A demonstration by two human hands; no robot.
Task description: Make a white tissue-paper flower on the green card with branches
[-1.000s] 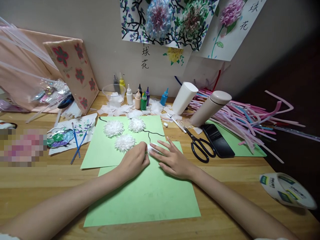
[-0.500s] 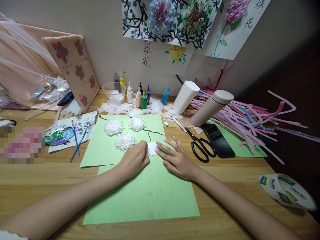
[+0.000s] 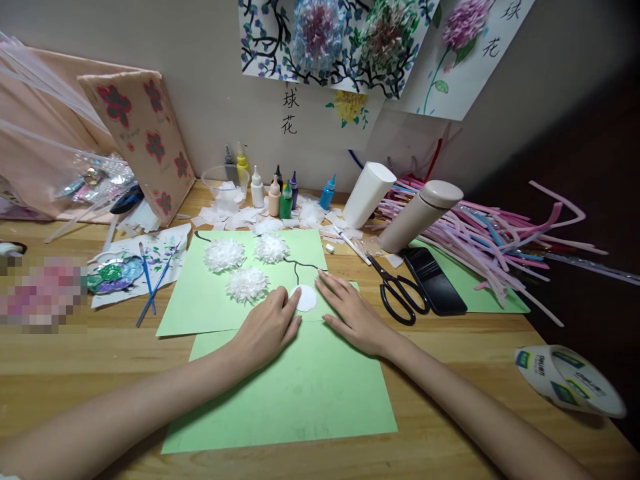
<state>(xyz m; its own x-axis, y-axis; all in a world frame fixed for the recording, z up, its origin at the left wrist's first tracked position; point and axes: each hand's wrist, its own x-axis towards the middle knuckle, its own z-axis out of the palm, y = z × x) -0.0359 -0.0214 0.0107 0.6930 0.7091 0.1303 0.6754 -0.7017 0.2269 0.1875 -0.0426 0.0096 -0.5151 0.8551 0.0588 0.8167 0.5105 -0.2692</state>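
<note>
Hands lay low over the desk as I watched through the head camera. Between them sat the small white paper disc (image 3: 305, 299), flat on the upper green sheet (image 3: 200, 303) near its lower right corner. It lay at the foot of the black branch line (image 3: 298, 269), just right of the nearest of three white tissue flowers (image 3: 247, 284). The left hand (image 3: 267, 327) rested palm down with its fingers close together, the index tip touching the disc's left edge; it pinched nothing. The right hand (image 3: 353, 312) lay flat as well, fingers slightly spread on the green paper. Its foremost tips were just beside the disc's right edge, though I could not tell whether they touched it. I judged the disc very light and limp, thin enough to crease under a hard press and to slide at a breath; whether it was stuck down I could not tell. The place to take it, to my mind, was the rim, with a soft pinch of thumb and forefinger, or a flat fingertip on its middle to pin it to the sheet. The lower green sheet (image 3: 300, 387) lay under both wrists. Off to the right, well apart from the disc, were black scissors (image 3: 400, 293), a dark phone (image 3: 434, 280) and a beige flask (image 3: 420, 215) tilted beside a heap of pipe cleaners (image 3: 500, 230). Small paint bottles (image 3: 280, 197) stood by the wall behind, and brushes (image 3: 149, 283) lay beside a paint palette (image 3: 111, 275) to the left.
</note>
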